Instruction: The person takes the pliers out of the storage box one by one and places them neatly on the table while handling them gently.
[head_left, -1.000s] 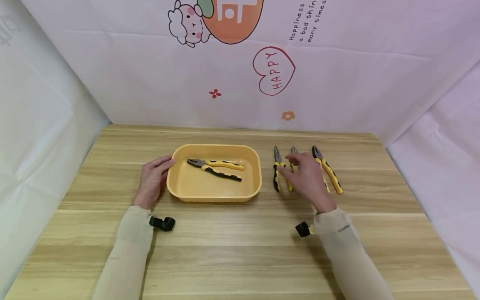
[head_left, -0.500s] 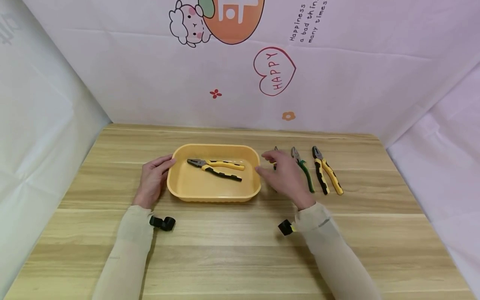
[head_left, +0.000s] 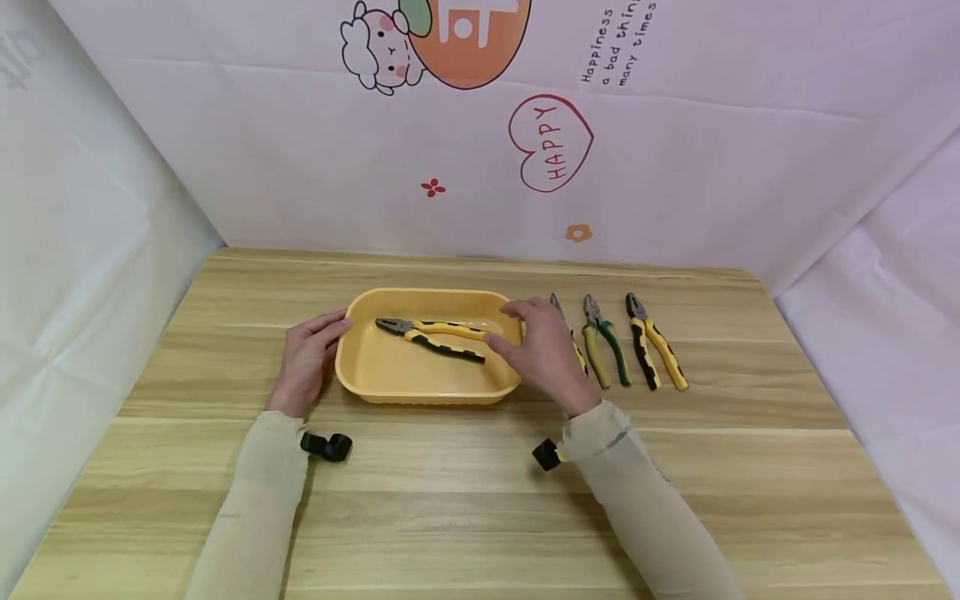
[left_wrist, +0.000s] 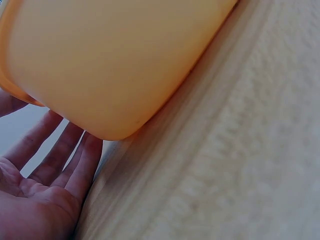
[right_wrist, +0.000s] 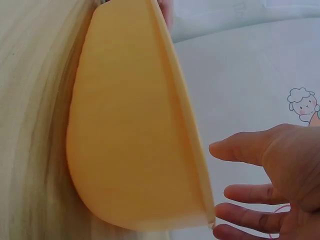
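Note:
A yellow plastic tray (head_left: 427, 398) sits on the wooden table, and a pair of combination pliers (head_left: 442, 331) with yellow and black handles lies inside it. My left hand (head_left: 303, 358) holds the tray's left end, thumb at the rim and fingers against the outer wall, as the left wrist view shows. Over the tray's right rim hovers my right hand (head_left: 543, 350), thumb and fingers apart and holding nothing. In the right wrist view its fingertips (right_wrist: 217, 150) are close to the rim. Partly hidden behind that hand are long-nose pliers (head_left: 556, 303) with yellow and black handles.
Right of the right hand lie green-handled pliers (head_left: 606, 337) and another pair of yellow-and-black combination pliers (head_left: 651, 337), both handles toward the person. A white printed cloth (head_left: 675, 167) rises behind the table (head_left: 435, 500). A small black camera is worn on each wrist.
My right hand has moved left from over the pliers on the table to the tray's right rim, uncovering the green-handled pair. The left hand and the tray have stayed put.

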